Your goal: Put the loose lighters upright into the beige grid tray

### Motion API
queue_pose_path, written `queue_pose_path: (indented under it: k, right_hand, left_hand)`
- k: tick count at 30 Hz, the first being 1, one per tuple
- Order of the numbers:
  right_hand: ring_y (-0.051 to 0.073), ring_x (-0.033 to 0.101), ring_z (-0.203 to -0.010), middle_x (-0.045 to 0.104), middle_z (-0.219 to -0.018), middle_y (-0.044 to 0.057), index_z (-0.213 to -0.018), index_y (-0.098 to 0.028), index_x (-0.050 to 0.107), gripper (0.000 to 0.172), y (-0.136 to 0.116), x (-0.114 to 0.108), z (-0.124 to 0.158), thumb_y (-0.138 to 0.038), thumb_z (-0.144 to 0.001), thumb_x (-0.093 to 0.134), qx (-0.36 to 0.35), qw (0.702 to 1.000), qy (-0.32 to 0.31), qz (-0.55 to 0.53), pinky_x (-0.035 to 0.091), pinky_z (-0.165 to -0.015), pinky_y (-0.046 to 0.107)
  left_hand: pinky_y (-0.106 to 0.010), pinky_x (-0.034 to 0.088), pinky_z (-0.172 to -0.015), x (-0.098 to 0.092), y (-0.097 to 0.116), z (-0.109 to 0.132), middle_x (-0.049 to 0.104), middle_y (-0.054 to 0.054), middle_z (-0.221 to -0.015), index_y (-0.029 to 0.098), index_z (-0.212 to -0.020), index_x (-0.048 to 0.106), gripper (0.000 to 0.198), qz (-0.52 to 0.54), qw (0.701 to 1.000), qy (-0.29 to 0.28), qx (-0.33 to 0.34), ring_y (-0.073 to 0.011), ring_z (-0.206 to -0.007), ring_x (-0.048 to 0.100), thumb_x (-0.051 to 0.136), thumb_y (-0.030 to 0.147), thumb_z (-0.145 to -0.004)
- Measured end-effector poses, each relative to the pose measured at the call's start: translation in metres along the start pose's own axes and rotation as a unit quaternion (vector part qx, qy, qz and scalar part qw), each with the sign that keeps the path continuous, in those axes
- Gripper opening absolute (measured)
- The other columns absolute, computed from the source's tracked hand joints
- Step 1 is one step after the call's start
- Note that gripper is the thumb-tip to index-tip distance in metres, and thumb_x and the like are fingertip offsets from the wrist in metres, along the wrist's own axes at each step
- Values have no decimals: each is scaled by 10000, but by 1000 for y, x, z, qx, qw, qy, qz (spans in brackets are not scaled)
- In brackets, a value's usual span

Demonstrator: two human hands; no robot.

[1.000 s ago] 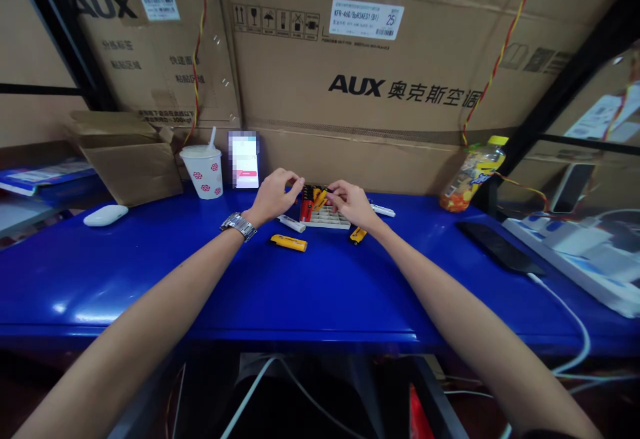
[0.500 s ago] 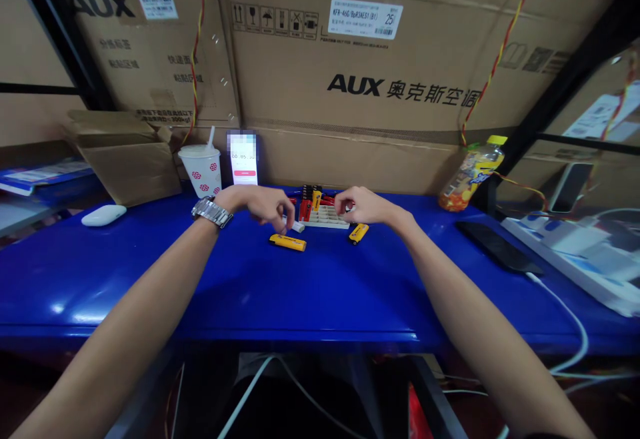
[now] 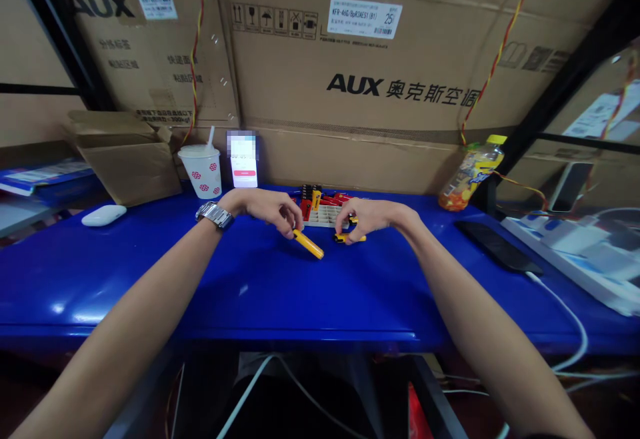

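Note:
My left hand (image 3: 275, 211), with a metal watch on its wrist, pinches the black end of a yellow lighter (image 3: 310, 244). That lighter slants down to the right, its far end close to the blue tabletop. Thumb and fingers of my right hand (image 3: 367, 216) close around another yellow lighter (image 3: 357, 238), whose black end points left. A second small yellow patch (image 3: 353, 220) shows between the right fingers; what it belongs to is partly hidden. Behind both hands stands a white divided tray (image 3: 325, 215), with a yellow lighter (image 3: 316, 200) and a red lighter (image 3: 306, 208) upright at its left.
More red lighters (image 3: 340, 198) lie behind the tray. A paper cup (image 3: 201, 172) and a lit phone (image 3: 243, 166) stand back left, near a white case (image 3: 104, 215). On the right are a drink bottle (image 3: 470, 176), a dark phone (image 3: 495, 246) and a power strip (image 3: 575, 266).
My left hand has taken hold of the yellow lighter and tilted it up off the table. My right hand has come down onto the other yellow lighter, which has turned.

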State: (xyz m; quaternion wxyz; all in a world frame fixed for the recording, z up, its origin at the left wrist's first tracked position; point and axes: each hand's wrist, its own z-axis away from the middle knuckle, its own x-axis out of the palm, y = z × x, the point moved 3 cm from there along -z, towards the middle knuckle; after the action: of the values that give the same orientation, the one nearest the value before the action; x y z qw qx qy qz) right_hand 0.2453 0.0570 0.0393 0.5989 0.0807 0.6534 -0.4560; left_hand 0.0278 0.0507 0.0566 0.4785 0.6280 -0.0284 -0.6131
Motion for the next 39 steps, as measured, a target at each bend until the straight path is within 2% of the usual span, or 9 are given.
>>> queue_pose_path:
  k: [5, 8, 12, 16, 21, 25, 31, 34, 39]
  right_hand:
    - [118, 507, -603, 633, -684, -24, -826, -187, 722, 217, 3, -6, -4, -317, -652, 707, -48, 990, 115, -68, 386, -563, 247]
    - [135, 545, -655, 630, -737, 1, -856, -171, 675, 241, 11, -7, -9, -360, -709, 656, -47, 960, 210, -179, 432, -611, 272]
    - [164, 613, -739, 639, -833, 37, -886, -187, 572, 265, 22, -3, -18, -410, -756, 634, -48, 886, 312, -340, 497, -667, 313]
    - [176, 647, -791, 658, -885, 48, -910, -235, 444, 275, 25, 2, -21, -487, -868, 544, -33, 830, 362, -422, 530, -711, 350]
    - [140, 603, -621, 588, -664, -35, -968, -290, 387, 250, 25, 7, -24, -524, -926, 463, -7, 772, 398, -495, 531, -687, 346]
    - [110, 452, -447, 440, -504, -75, -874, -259, 434, 337, 24, 10, -27, -580, -866, 537, -25, 749, 419, -513, 471, -531, 275]
    - [95, 355, -334, 333, -348, -60, -563, -234, 377, 469, 22, 15, -25, -576, -852, 517, 40, 748, 441, -494, 420, -396, 256]
    - [89, 320, -301, 319, -321, -63, -527, -241, 344, 434, 21, 18, -23, -462, -865, 503, 73, 752, 446, -480, 418, -365, 253]
    - [58, 233, -274, 299, -322, -81, -541, -236, 335, 391, 18, 20, -22, -371, -863, 509, 91, 764, 439, -464, 259, -287, 206]
  left_hand:
    - [-234, 393, -507, -8, 5, 1, 661, -47, -644, 187, -706, 739, 230, 31, 989, 141, 30, -134, -561, 556, 646, 390, -762]
    - [-236, 410, -509, -10, 3, 0, 646, -53, -669, 164, -731, 716, 256, 100, 971, 213, 31, -124, -568, 554, 636, 395, -807]
    - [-240, 461, -560, -11, -5, -7, 605, -37, -706, 154, -770, 645, 207, 273, 907, 315, 57, -119, -639, 575, 609, 336, -861]
    - [-258, 498, -586, -11, -14, -15, 620, -46, -766, 173, -791, 553, 195, 392, 838, 375, 55, -135, -697, 618, 573, 334, -899]
    - [-319, 529, -643, -8, -14, -20, 667, -54, -766, 215, -835, 423, 267, 456, 795, 396, 52, -178, -725, 674, 553, 438, -904]
    - [-267, 483, -541, -1, -6, -22, 631, 2, -643, 237, -875, 344, 267, 494, 777, 391, 18, -113, -512, 599, 455, 467, -954]
    - [-170, 162, -342, 7, 7, -25, 367, 112, -448, 242, -780, 276, 333, 477, 791, 381, 33, -29, -284, 245, 428, 468, -972]
    - [-170, 116, -335, 9, 4, -27, 321, 114, -426, 240, -746, 297, 337, 459, 794, 397, 25, -21, -281, 195, 502, 422, -942]
    - [-187, 99, -347, 10, -2, -30, 328, 108, -409, 235, -708, 347, 323, 433, 800, 416, 14, -19, -286, 184, 559, 372, -910]
